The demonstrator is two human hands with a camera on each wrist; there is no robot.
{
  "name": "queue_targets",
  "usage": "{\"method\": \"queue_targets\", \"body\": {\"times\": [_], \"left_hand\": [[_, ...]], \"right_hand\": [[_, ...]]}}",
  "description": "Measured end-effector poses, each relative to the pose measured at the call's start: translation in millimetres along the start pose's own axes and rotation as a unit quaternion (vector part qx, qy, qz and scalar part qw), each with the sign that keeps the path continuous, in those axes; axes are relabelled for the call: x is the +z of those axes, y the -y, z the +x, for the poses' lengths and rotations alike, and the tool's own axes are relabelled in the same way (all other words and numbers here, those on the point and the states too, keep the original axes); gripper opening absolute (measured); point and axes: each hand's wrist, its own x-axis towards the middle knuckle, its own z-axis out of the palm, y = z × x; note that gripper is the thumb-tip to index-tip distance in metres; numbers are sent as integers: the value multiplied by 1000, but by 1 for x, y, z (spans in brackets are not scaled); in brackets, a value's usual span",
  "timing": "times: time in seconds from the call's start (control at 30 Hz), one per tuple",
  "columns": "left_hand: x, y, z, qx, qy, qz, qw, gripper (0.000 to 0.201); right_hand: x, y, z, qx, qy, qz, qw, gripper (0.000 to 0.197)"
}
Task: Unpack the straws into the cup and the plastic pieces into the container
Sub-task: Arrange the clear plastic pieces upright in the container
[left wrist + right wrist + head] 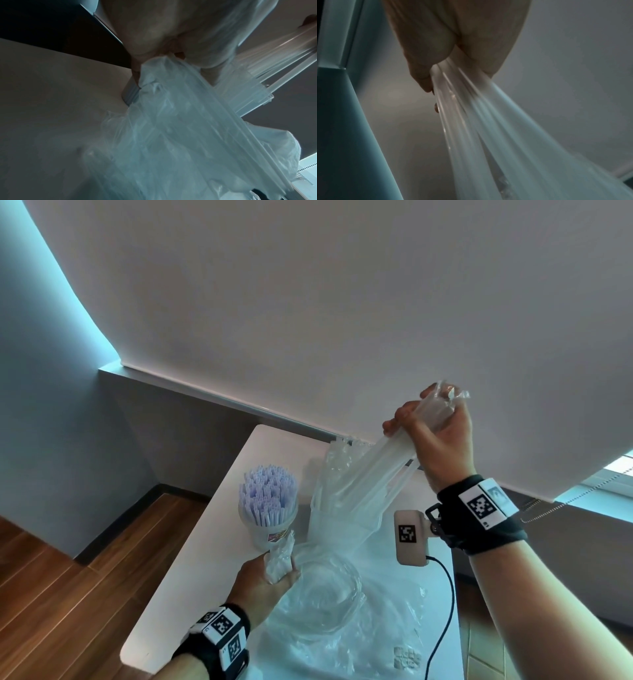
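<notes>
My right hand (pixel 433 422) is raised above the table and grips a bundle of long clear plastic pieces (pixel 383 470) near their top end; in the right wrist view the pieces (pixel 479 121) run down from the fist. My left hand (pixel 270 573) grips the gathered neck of a clear plastic bag (pixel 281 556) low over the table; the bag (pixel 171 121) fills the left wrist view. A clear cup (pixel 267 525) full of pale purple straws (pixel 269 491) stands on the white table (pixel 205 559). Behind the bag a clear container (pixel 339 474) stands.
Crumpled clear bags (pixel 342 628) cover the near part of the table. A black cable (pixel 445 611) hangs from the right wrist camera (pixel 409 537) over the table's right side. The table's left edge drops to a wooden floor (pixel 68 577). A wall is just behind.
</notes>
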Motion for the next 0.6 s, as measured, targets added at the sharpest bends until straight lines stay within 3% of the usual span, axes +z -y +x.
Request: {"method": "queue_targets", "body": {"times": [0.23, 0.47, 0.6], "left_hand": [[1, -2, -1, -15, 1, -7, 1000, 17], [1, -4, -3, -37, 1, -31, 999, 15], [2, -4, -3, -38, -1, -30, 999, 15]], "right_hand": [[-2, -27, 0, 3, 67, -151, 986, 37], [-5, -65, -22, 36, 140, -398, 906, 36], [-10, -75, -21, -71, 157, -425, 889, 54]]}}
